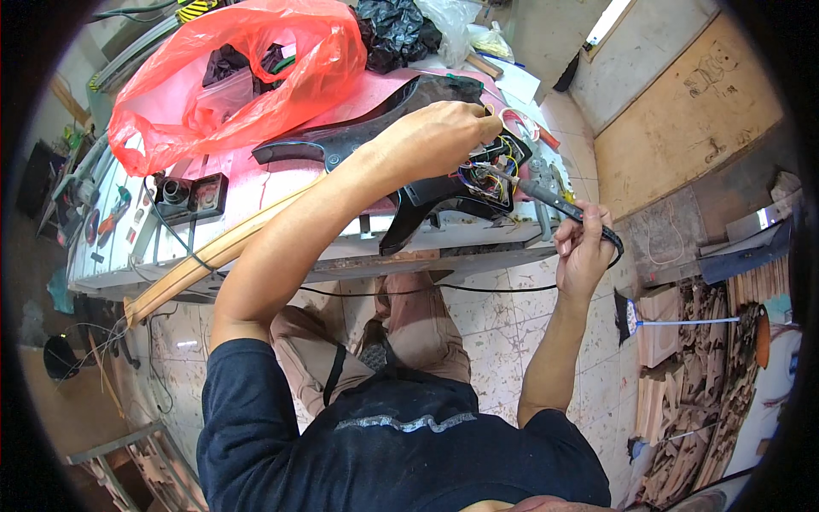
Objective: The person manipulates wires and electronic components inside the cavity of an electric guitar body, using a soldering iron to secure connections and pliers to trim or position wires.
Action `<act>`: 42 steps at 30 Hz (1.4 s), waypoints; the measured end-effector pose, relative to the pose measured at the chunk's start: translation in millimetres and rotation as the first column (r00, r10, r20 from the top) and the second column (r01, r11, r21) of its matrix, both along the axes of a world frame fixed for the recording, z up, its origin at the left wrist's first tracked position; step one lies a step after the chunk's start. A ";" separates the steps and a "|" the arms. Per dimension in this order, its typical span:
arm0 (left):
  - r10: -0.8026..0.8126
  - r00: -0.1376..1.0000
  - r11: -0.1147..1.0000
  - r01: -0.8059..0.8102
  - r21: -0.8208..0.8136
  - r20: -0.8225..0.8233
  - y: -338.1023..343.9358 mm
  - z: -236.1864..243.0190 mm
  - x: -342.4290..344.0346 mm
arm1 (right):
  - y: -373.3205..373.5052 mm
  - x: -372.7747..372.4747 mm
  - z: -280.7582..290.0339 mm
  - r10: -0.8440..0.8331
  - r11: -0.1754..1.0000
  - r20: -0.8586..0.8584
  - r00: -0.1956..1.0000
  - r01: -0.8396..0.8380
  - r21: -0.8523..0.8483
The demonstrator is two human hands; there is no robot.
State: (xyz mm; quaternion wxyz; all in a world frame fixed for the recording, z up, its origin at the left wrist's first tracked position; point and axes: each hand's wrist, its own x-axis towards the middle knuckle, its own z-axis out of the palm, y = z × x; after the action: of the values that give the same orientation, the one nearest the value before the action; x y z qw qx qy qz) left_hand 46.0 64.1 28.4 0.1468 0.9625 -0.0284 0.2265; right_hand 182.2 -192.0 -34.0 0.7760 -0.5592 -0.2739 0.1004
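A black electric guitar body (418,96) lies on the table, with an open cavity of thin coloured wires (499,168) near its right end. My right hand (583,246) grips a soldering iron (550,196), whose tip points left into those wires. Over the cavity's far side, my left hand (452,135) is closed in a pinch; whatever its fingertips hold is too small to make out. My left forearm crosses above the guitar and hides part of it. A long pale wooden neck-like piece (200,263) runs beneath that arm and past the table's near edge.
A red plastic bag (333,60) and a black bag (397,34) sit at the back. At left lies a small dark tray (207,195). The iron's black cable (478,288) hangs across in front of me. Wood pieces (674,375) are piled at right.
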 end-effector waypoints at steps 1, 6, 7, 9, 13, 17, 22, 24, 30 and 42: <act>0.000 1.000 1.000 0.000 0.000 0.000 -0.2 -0.2 0.0 | 0.4 -0.4 -0.2 0.002 1.000 0.003 1.000 -0.002 0.001; -0.002 1.000 1.000 0.002 0.003 0.001 0.0 -1.2 0.3 | 1.1 -1.9 0.6 0.005 1.000 0.001 1.000 -0.005 0.002; -0.002 1.000 1.000 0.002 0.003 0.001 0.1 -1.5 0.3 | 1.2 -1.8 0.7 0.004 1.000 0.001 1.000 -0.004 0.001; 0.001 1.000 1.000 -0.001 0.010 0.006 0.2 -1.9 0.3 | 1.1 -1.6 0.7 0.003 1.000 0.001 1.000 -0.003 0.000; 0.015 1.000 1.000 -0.015 0.002 0.017 -1.2 -0.6 -0.5 | 0.7 -1.3 0.1 0.012 1.000 0.004 1.000 -0.012 0.008; 0.014 1.000 1.000 -0.014 0.001 0.015 -0.9 -0.2 -1.0 | 0.8 -1.4 0.1 0.017 1.000 0.011 1.000 -0.017 0.012; 0.015 1.000 1.000 -0.015 0.005 0.012 -0.9 -1.8 0.4 | 2.2 -2.5 1.1 0.015 1.000 0.001 1.000 -0.015 0.012; 0.005 1.000 1.000 -0.006 0.026 0.026 -0.9 -3.9 1.6 | 1.8 -2.2 -0.4 0.010 1.000 -0.008 1.000 -0.010 0.011; 0.015 1.000 1.000 -0.015 0.023 0.003 -0.4 -4.3 1.9 | 0.6 -0.7 -1.0 0.013 1.000 -0.005 1.000 -0.013 0.020; 0.007 1.000 1.000 -0.007 0.013 0.004 -0.5 -4.1 2.5 | 1.7 -1.6 -0.9 0.024 0.999 -0.019 1.000 -0.023 0.022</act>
State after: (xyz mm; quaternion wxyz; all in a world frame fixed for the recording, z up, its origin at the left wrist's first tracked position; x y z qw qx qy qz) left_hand 48.6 63.6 24.3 0.1396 0.9631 -0.0266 0.2287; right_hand 180.6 -190.3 -34.9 0.7834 -0.5466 -0.2740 0.1119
